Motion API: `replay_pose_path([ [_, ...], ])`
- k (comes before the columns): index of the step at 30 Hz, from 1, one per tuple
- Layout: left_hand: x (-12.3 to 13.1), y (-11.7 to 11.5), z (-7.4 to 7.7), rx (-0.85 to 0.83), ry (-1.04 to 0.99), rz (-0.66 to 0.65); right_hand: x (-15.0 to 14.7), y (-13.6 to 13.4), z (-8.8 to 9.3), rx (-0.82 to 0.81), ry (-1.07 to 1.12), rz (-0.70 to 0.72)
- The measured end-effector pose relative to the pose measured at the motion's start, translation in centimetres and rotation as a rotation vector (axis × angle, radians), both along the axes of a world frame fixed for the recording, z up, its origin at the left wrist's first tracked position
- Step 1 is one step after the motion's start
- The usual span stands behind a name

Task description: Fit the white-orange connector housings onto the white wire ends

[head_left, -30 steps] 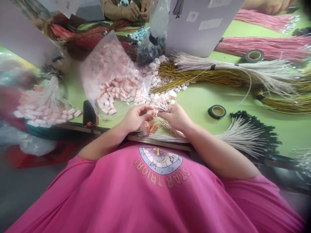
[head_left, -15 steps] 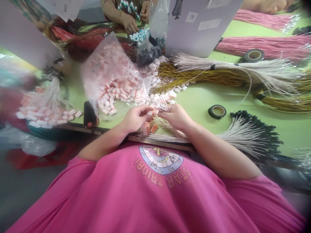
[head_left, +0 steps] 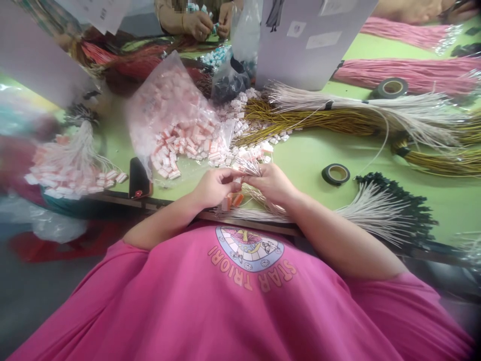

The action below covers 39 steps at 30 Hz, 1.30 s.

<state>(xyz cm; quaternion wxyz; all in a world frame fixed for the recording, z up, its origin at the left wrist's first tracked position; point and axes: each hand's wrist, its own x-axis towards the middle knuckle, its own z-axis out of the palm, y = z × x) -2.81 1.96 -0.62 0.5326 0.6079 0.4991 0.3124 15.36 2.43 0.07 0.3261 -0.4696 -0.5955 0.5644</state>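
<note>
My left hand [head_left: 215, 186] and my right hand [head_left: 272, 182] meet at the near edge of the green table [head_left: 308, 155]. The left hand's fingers pinch a small white and orange connector [head_left: 237, 176]. In my right hand is a bundle of thin white wires [head_left: 250, 167], its ends fanned towards the connector. More connectors with wires in them [head_left: 230, 201] hang below my hands. A heap of loose connectors [head_left: 188, 145] spills from a clear plastic bag [head_left: 169, 100] just beyond my left hand.
A black phone [head_left: 138, 178] lies left of my hands. Two rolls of black tape [head_left: 335, 173] [head_left: 393, 87], and white, yellow and pink wire bundles [head_left: 376, 120] lie to the right. A finished bunch [head_left: 71, 168] is at left. Another person's hands [head_left: 205, 22] work at the far side.
My hands have stayed in place, with small finger movements at the connector. The other person's hands across the table have shifted.
</note>
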Motion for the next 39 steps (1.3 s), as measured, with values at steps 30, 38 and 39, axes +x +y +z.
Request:
replay_pose_path([
  [30,-9.0,8.1,0.3,0.468,0.802,0.257,0.8,0.6,-0.2,-0.034,0.047,-0.176],
  [38,-8.9,7.9,0.7,0.391,0.79,0.252,0.9,0.8,-1.3,-0.043,0.042,-0.094],
  [39,-8.5,7.2,1.1,0.354,0.727,0.241,0.9,0.7,-1.2,-0.042,0.047,-0.091],
])
